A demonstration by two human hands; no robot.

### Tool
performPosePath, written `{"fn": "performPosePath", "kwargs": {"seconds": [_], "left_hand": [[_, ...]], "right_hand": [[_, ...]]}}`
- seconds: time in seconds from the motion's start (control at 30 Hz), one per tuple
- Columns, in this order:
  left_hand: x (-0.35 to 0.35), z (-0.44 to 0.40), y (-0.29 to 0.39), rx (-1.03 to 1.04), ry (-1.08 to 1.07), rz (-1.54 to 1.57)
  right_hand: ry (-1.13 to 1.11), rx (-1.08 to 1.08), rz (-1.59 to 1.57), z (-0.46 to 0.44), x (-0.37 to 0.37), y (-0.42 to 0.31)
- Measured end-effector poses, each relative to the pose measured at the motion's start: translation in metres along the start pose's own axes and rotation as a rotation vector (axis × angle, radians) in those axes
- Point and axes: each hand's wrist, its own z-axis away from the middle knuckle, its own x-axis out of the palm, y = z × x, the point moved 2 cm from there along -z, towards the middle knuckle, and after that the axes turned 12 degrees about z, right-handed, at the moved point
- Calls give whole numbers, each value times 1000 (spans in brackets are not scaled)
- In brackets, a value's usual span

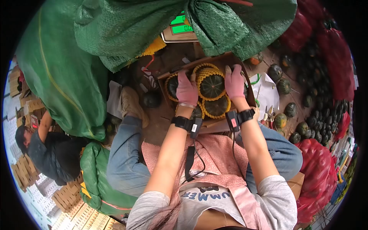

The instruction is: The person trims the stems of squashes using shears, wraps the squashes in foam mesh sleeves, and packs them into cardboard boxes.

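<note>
Both hands wear pink gloves and are over an open cardboard box (pixel 211 125) holding several dark green squashes in yellow foam nets. My left hand (pixel 186 90) lies at the left of the netted squash (pixel 212 86) in the middle, its fingers pointing forward; whether they grip the net is unclear. My right hand (pixel 235 81) is at the box's right side, thumb and fingers bent near its edge, and what it holds, if anything, is hidden. Another netted squash (pixel 216 106) sits nearer my body, partly beneath the middle one.
Loose squashes (pixel 283 86) and a large pile lie to the right, with red mesh sacks (pixel 316 168). Scissors (pixel 269 112) rest right of the box. Green sacks (pixel 69 73) stand left and ahead, near a scale (pixel 180 35). A person (pixel 53 153) works at the far left.
</note>
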Motion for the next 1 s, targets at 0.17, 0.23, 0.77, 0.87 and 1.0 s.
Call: {"fn": "performPosePath", "kwargs": {"seconds": [0.17, 0.23, 0.77, 0.87, 1.0], "left_hand": [[-9, 24, 17, 458, -248, 51], [-5, 22, 3, 398, -314, 102], [-1, 21, -3, 119, -621, 670], [-6, 40, 50, 114, -669, 756], [17, 0, 26, 230, -513, 49]], "right_hand": [[104, -435, -39, 49, -6, -3], [-48, -328, 76, 51, -16, -17], [-156, -239, -336, 37, -21, -4], [-279, -188, -546, 18, -34, 6], [137, -436, -140, -10, -62, 14]]}}
